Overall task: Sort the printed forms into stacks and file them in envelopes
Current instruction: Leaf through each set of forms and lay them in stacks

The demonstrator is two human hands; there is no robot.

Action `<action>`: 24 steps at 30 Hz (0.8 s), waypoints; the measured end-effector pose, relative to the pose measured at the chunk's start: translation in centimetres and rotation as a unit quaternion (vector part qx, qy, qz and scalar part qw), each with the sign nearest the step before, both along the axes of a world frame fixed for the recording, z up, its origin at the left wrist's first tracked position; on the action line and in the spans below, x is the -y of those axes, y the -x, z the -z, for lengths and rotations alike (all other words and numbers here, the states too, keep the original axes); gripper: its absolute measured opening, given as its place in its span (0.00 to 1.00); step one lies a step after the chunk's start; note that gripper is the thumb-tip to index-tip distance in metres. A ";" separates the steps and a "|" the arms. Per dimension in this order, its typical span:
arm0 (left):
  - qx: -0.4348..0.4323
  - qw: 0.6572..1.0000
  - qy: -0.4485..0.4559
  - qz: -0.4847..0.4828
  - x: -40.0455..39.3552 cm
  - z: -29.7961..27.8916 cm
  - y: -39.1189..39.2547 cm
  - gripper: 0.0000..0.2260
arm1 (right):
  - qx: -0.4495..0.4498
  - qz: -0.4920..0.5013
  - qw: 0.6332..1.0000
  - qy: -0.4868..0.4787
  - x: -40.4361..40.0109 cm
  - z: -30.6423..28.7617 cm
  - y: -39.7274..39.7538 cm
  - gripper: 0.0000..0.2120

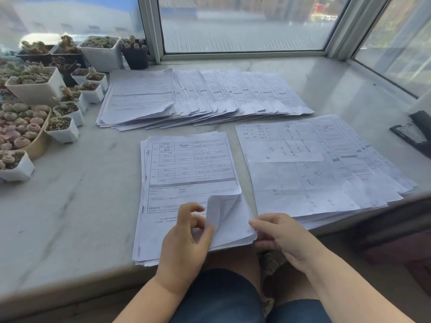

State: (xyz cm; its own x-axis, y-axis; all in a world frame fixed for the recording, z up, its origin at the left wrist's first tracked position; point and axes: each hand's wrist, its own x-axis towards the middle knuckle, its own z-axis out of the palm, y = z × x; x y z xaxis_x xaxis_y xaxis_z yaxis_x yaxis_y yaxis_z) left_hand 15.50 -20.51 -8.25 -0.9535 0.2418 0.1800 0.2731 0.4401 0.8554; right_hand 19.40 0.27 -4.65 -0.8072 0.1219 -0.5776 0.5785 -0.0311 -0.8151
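Observation:
A stack of printed forms (186, 169) lies at the sill's front edge, right before me. My left hand (186, 238) pinches the curled lower right corner of the top sheet (219, 210) and lifts it. My right hand (277, 234) grips the stack's lower right corner with thumb on top. A second pile (314, 169), topped by sheets with handwriting, lies to the right. A long fanned row of forms (200, 96) is spread further back, below the window.
Several white pots of succulents (35, 87) crowd the left side of the marble sill (70, 183). A black stapler (415, 131) sits at the right edge. Window frames (242, 54) close off the back and right. My knees show below the sill edge.

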 end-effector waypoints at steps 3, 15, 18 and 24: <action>-0.048 0.998 0.017 0.041 0.1 -0.3 -0.4 0.27 | 0.011 -0.003 1.000 -0.005 0.5 -0.5 0.1 0.10; -0.219 0.953 0.155 0.141 0.2 -1.7 0.0 0.13 | 0.089 -0.137 0.959 -0.233 1.9 -4.4 4.2 0.16; -0.250 0.933 0.199 0.163 0.1 -3.2 0.4 0.14 | 0.006 -0.163 0.949 -0.268 2.2 -5.1 4.4 0.10; -0.228 0.973 0.034 0.035 1.6 -8.7 6.6 0.19 | -0.096 0.083 0.992 -0.023 -2.1 -8.8 6.3 0.07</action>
State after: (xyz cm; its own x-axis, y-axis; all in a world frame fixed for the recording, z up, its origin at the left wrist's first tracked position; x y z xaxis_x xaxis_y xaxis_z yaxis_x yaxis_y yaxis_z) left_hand 8.92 -22.14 0.48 -0.7594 0.3299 0.5608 0.6483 0.4579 0.6084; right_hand 13.07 2.36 4.20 -0.8681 0.2853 -0.4062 0.4030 -0.0728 -0.9123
